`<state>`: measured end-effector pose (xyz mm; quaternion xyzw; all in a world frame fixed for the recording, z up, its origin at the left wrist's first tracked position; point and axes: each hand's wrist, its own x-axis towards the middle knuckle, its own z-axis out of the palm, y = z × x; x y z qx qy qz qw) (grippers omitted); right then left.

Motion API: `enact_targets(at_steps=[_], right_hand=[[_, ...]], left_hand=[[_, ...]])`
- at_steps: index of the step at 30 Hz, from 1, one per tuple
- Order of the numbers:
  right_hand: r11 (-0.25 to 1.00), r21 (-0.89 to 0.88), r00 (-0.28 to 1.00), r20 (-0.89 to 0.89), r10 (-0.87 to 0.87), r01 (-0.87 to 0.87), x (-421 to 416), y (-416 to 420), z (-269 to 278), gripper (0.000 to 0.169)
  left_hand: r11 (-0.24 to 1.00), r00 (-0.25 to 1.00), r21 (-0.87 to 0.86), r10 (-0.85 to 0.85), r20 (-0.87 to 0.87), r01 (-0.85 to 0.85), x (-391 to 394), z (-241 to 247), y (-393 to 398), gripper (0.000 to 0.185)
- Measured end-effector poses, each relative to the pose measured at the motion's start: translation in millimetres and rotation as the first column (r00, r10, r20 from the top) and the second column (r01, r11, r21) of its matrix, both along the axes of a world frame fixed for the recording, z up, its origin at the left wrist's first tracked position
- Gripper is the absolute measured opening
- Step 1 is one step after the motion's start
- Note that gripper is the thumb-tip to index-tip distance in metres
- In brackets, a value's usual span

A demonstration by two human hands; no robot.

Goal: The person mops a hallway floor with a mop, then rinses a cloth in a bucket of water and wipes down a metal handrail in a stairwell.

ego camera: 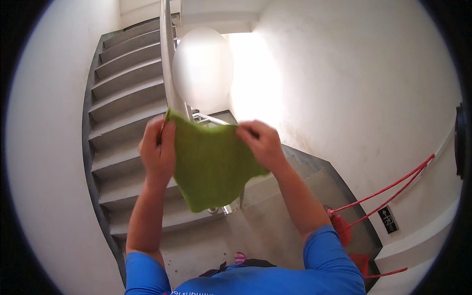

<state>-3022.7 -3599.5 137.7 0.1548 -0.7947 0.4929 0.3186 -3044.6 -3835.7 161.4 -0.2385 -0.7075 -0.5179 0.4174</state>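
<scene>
A green cloth (214, 166) hangs spread out in front of me, blurred at its upper edge. My left hand (159, 147) pinches its upper left corner between thumb and fingers. The upper right part of the cloth is gripped by my right hand (260, 142), with the fingers curled over the edge. Below the hands the cloth drops free and covers part of the stair railing behind it.
Concrete stairs (129, 107) rise on the left beside a metal handrail (166, 55). More steps (300, 167) descend at the right. Against the right wall stand a red broom (341, 228) and a red dustpan (359, 263), near an exit sign (388, 219).
</scene>
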Motion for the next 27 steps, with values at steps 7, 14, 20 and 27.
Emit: enact_targets(at_steps=[7,14,20,27], right_hand=[[0.902,0.41,0.991,-0.086,-0.107,0.133,-58.8,-35.3,-57.7,0.041],[0.86,0.47,0.974,-0.188,-0.123,0.199,-66.8,-51.1,-86.0,0.03],[0.871,0.431,0.945,-0.309,-0.104,0.237,-66.0,-41.2,-87.8,0.024],[0.863,0.443,0.948,-0.296,-0.116,0.244,-70.6,-12.8,-93.8,0.022]], left_hand=[[0.659,0.863,-0.57,0.461,-0.209,-0.49,-81.7,-40.7,41.7,0.043],[0.573,0.841,-0.666,0.517,-0.16,-0.478,-135.9,-46.0,40.4,0.046],[0.563,0.838,-0.714,0.542,-0.06,-0.415,-144.8,-33.5,32.8,0.051],[0.65,0.873,-0.663,0.487,-0.012,-0.372,-144.3,-37.3,29.1,0.045]])
